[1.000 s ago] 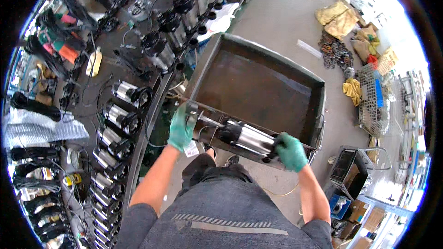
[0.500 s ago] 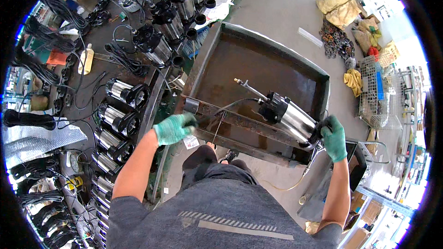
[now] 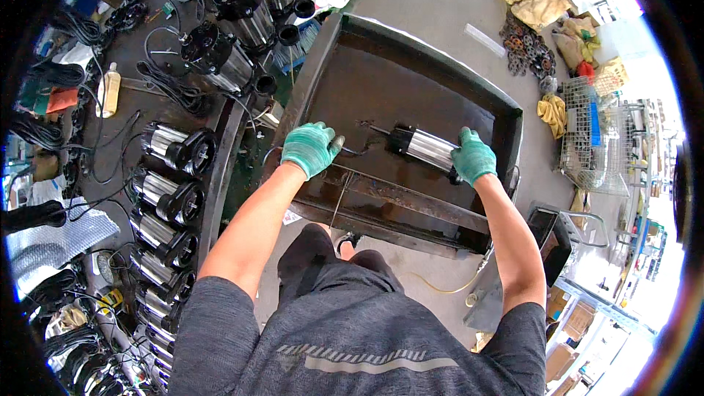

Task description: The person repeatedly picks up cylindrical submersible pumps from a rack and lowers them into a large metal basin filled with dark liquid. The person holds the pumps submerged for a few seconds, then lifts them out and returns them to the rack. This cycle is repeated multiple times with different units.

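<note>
A submersible pump (image 3: 431, 149), a steel cylinder with black ends, lies on its side low in a shallow metal tank (image 3: 411, 194) holding dark liquid. My right hand (image 3: 473, 155), in a green glove, is closed round the pump's right black end. A thin rod sticks out at the pump's left end. From that end a black cable (image 3: 357, 152) runs left to my gloved left hand (image 3: 312, 149), whose fingers curl over it by the tank's left side. The glove hides most of the grip.
Several similar pumps (image 3: 167, 192) line the bench at left, with more standing at the far left. A crossbar (image 3: 411, 196) spans the tank's near part. A wire basket (image 3: 595, 139) and a pile of dark rings (image 3: 528, 48) are on the right.
The pump has gone from above the tank's near right edge down and away into the tank, now nearly level. My left hand has moved forward and right onto the cable.
</note>
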The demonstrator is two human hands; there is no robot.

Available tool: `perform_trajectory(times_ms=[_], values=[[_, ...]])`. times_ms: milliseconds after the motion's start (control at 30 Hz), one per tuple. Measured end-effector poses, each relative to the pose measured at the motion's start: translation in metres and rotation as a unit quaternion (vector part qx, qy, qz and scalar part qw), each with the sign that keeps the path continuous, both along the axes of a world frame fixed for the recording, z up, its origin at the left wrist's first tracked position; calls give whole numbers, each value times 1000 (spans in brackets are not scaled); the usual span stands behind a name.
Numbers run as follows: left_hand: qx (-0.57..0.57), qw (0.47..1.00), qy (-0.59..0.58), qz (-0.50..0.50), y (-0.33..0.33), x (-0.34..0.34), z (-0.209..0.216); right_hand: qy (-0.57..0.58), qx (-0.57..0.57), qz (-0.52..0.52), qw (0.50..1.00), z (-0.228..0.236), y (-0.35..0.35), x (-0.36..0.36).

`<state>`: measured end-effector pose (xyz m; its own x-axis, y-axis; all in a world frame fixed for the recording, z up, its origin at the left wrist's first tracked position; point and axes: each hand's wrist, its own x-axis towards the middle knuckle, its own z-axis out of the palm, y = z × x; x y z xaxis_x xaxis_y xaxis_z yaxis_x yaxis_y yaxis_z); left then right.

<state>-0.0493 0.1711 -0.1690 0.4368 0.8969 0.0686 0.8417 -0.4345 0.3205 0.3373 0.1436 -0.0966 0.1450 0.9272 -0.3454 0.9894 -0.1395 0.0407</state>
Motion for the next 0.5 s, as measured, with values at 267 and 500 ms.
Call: perform_trajectory(times_ms=[267, 500], values=[[-208, 966, 60, 139, 14, 16, 7, 31, 13, -18, 999, -67, 14, -8], [-270, 940, 113, 177, 20, 25, 15, 60, 45, -41, 996, -95, 22, -16]])
